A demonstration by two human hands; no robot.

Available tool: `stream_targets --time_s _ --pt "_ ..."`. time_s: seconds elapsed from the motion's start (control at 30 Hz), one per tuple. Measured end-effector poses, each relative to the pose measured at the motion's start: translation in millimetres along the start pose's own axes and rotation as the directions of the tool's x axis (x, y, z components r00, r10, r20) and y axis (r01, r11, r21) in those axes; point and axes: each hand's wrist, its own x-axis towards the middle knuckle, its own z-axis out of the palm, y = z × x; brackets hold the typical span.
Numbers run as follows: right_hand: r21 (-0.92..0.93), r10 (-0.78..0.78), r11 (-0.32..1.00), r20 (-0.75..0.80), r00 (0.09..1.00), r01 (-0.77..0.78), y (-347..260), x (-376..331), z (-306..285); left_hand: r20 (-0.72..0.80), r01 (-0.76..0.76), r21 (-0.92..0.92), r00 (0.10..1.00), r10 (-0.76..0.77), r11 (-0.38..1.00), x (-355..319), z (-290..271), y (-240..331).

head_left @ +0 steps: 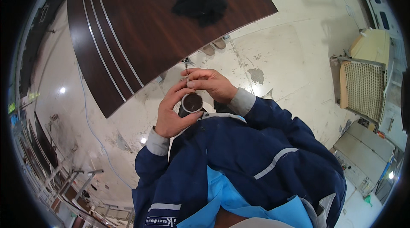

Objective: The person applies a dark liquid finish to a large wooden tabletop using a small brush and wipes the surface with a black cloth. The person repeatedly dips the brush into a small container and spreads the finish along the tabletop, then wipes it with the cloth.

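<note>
My left hand (170, 115) is wrapped round a small round cup (183, 107) with a pale rim, held in front of my body. Dark brown stuff (193, 101) shows inside it. Just above the rim, my right hand (214, 84) is closed, its thumb and fingertips pinched together beside the left fingertips. A thin, pale bit shows between the right fingers, too small to name. Beyond the hands stands a dark brown wood-look panel or tabletop (162, 23) with several silvery stripes. On its far part lies a crumpled black cloth (200, 2).
Pale, worn floor (290, 53) surrounds me. Light brown shoes or slippers (213, 48) show under the panel's near edge. At right stand a framed, ribbed panel (363, 89) and a grey cabinet (363, 147). A thin blue cable (92, 125) and metal racks (70, 185) are at left.
</note>
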Motion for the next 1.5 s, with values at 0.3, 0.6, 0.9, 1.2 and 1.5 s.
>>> stream_targets --time_s 0.3,0.6,0.9,1.2,1.5 --pt "-0.325 0.087 0.945 0.127 0.988 -0.042 -20 90 75 -0.054 -0.004 -0.146 0.999 -0.004 0.989 -19 -100 -23" --pt "-0.801 -0.707 -0.296 -0.182 0.683 -0.52 -114 168 -32 -0.169 -0.009 -0.056 0.986 -0.001 0.998 -24 -161 -43" --pt "-0.613 -0.793 0.075 -0.515 0.326 -0.786 -162 58 -196 -0.332 0.04 -0.112 0.94 -0.075 0.993 -74 -162 -63" --pt "-0.979 -0.531 0.182 -0.175 0.829 -0.091 62 70 5 -0.435 0.036 -0.155 0.895 -0.101 0.987 -98 -140 -52" --pt "-0.794 -0.599 0.551 -0.16 0.784 0.259 25 53 33 -0.514 0.052 -0.085 0.854 -0.088 0.995 -142 -148 -28"
